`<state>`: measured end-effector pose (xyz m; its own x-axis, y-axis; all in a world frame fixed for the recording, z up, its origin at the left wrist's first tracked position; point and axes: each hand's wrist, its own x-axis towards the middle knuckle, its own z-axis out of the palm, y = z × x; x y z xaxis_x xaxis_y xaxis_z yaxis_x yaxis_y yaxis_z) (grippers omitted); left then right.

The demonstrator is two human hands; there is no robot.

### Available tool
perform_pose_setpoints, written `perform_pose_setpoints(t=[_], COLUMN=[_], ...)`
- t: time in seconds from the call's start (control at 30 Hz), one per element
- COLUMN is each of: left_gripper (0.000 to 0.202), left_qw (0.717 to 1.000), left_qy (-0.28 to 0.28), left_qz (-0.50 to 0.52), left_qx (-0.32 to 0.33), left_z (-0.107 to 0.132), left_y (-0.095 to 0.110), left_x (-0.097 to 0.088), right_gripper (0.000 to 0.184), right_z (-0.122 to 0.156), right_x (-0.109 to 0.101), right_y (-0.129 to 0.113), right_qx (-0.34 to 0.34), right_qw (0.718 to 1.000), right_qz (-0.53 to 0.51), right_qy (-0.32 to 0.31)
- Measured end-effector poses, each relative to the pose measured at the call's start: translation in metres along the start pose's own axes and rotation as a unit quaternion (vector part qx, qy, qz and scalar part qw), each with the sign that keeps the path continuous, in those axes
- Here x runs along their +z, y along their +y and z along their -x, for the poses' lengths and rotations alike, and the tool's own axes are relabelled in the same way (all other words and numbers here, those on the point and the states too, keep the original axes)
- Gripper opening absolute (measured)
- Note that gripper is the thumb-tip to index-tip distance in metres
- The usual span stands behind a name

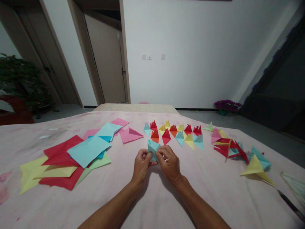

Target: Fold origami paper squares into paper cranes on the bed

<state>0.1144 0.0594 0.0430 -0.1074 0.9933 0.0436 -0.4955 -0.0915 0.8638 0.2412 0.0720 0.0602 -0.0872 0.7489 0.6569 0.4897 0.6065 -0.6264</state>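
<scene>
Between my two hands is a light blue folded paper (153, 147), upright, with a pointed flap at its upper left. My left hand (142, 164) pinches its left side and lower edge, thumb in front. On the right side, my right hand (169, 163) pinches the same paper between thumb and curled fingers. The lower part of the paper is partly hidden by the fingers. Just beyond my hands stand several folded paper cranes (166, 136) in red, orange, yellow and light blue, set in rough rows.
At left lies a pile of coloured paper sheets (88, 150), with a pink folded paper (130, 135) beside it. Several folded pieces (255, 166) are heaped at right, near a dark pen-like object (289, 203). All rest on a pink tablecloth (114, 200).
</scene>
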Motion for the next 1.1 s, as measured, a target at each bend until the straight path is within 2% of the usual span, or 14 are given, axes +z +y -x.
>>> perform_pose_setpoints(t=[0.33, 0.7, 0.87, 1.1], left_gripper=[0.036, 0.032, 0.031, 0.029], left_qw=[1.0, 1.0, 1.0, 0.999], left_qy=[0.003, 0.013, 0.026, 0.013], left_qz=[-0.002, 0.003, -0.002, -0.017], left_qx=[-0.008, 0.005, 0.018, 0.024], left_z=[0.001, 0.001, 0.0, 0.001], left_y=[0.002, 0.003, 0.0, 0.0], left_x=[0.001, 0.004, 0.001, 0.003], right_gripper=[0.003, 0.013, 0.011, 0.013], right_z=[0.001, -0.008, -0.008, -0.007], right_x=[0.003, -0.009, -0.006, -0.003], right_y=[0.002, -0.005, -0.006, -0.007], right_qx=[0.028, 0.007, 0.026, 0.011], right_qw=[0.998, 0.999, 0.999, 0.999], right_qz=[-0.029, 0.001, 0.03, 0.026], right_qy=[0.052, -0.031, -0.023, -0.018])
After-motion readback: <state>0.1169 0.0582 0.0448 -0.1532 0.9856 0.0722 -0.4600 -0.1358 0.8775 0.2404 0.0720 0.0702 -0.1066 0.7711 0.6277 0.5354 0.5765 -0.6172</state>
